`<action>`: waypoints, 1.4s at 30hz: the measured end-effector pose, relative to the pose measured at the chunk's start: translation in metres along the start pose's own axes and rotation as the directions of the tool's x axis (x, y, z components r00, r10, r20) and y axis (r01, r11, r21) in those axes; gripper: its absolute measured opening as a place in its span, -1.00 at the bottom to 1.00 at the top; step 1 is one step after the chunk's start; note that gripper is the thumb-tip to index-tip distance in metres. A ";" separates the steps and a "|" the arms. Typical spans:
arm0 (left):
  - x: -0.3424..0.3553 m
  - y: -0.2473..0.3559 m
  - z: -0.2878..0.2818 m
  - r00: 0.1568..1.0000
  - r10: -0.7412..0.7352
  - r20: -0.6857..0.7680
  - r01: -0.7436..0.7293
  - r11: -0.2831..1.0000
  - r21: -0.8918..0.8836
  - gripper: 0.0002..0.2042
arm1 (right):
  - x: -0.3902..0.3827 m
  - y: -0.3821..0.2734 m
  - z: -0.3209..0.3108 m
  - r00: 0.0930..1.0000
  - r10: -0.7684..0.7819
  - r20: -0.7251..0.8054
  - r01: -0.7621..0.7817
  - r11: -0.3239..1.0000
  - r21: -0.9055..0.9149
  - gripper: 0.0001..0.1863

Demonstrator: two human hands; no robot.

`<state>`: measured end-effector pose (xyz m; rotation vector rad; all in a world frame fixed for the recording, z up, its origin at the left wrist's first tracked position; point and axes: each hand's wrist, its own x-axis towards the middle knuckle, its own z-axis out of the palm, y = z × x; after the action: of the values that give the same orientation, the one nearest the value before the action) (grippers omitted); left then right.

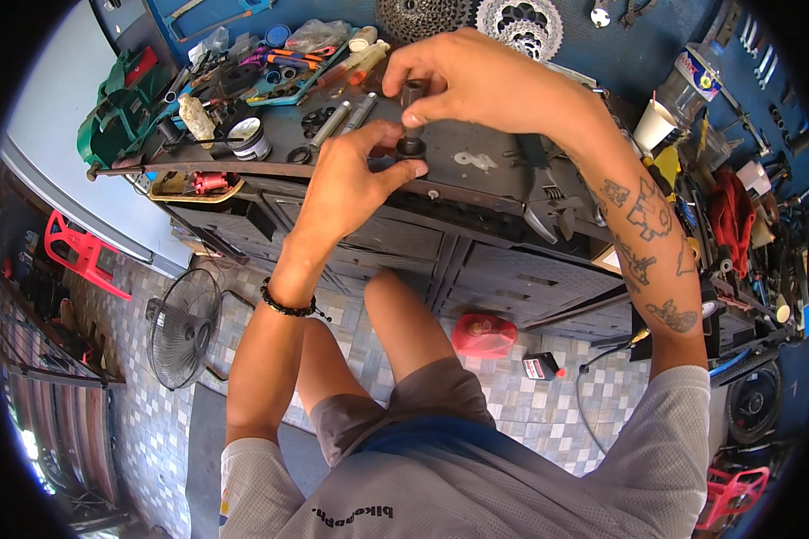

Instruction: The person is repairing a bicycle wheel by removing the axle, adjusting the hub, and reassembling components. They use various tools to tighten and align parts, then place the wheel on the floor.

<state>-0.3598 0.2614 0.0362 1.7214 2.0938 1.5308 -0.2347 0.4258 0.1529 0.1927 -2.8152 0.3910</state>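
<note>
Above the cluttered desk [490,136], pinched a dark ring [411,146] with the left hand [355,175] and a dark cylinder [413,93] with the right hand [463,79], probably needing straight alignment.

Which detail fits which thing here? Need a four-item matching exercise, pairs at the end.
Things
1. Dark tubular part
2. Adjustable wrench
3. Fan
4. Cup

Details
A. On the tiled floor, to the person's left
B. White, next to a clear plastic bottle
C. Held in the right hand
D. Black handle, metal head

Pairs: 1-C, 2-D, 3-A, 4-B
</note>
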 end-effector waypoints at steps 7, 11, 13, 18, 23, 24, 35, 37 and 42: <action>-0.001 0.003 -0.001 0.999 -0.007 0.050 0.008 1.000 -0.020 -0.61 | -0.005 -0.012 0.014 0.989 0.108 0.103 -0.101 0.992 -0.077 -0.76; -0.001 0.004 -0.001 0.999 -0.007 0.050 0.006 1.000 0.025 -0.61 | -0.005 -0.010 0.016 0.998 0.004 0.062 0.001 0.998 -0.066 -0.80; -0.001 0.005 -0.001 0.999 0.008 0.044 -0.009 1.000 0.022 -0.60 | -0.005 -0.009 0.017 0.997 0.032 0.066 -0.029 0.998 -0.049 -0.79; -0.002 0.005 -0.001 0.998 -0.003 0.063 0.001 1.000 0.018 -0.60 | -0.002 -0.009 0.019 0.990 0.078 0.119 -0.078 0.997 -0.003 -0.75; -0.001 0.001 0.000 0.998 0.034 0.043 -0.036 0.999 0.033 -0.61 | 0.002 -0.006 0.015 0.987 0.058 0.147 -0.050 0.997 -0.056 -0.73; -0.001 0.001 0.001 0.999 0.024 0.044 -0.025 0.999 0.033 -0.61 | 0.003 -0.006 0.013 0.983 0.091 0.159 -0.083 0.995 -0.054 -0.73; -0.002 0.001 -0.002 0.999 -0.002 0.047 0.000 0.999 0.051 -0.56 | 0.011 -0.012 -0.007 0.990 0.050 0.134 -0.042 0.997 -0.062 -0.68; -0.001 0.001 -0.003 0.997 -0.042 0.067 0.039 0.999 0.031 -0.56 | 0.012 -0.012 -0.008 0.991 0.053 0.122 -0.043 0.996 -0.083 -0.68; 0.007 0.004 -0.008 0.999 0.022 0.029 -0.021 0.999 -0.044 -0.64 | 0.013 -0.011 -0.007 0.987 0.059 0.149 -0.057 0.998 -0.017 -0.67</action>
<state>-0.3646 0.2611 0.0466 1.7465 2.0195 1.5345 -0.2434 0.4155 0.1657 0.1435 -2.9753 0.3861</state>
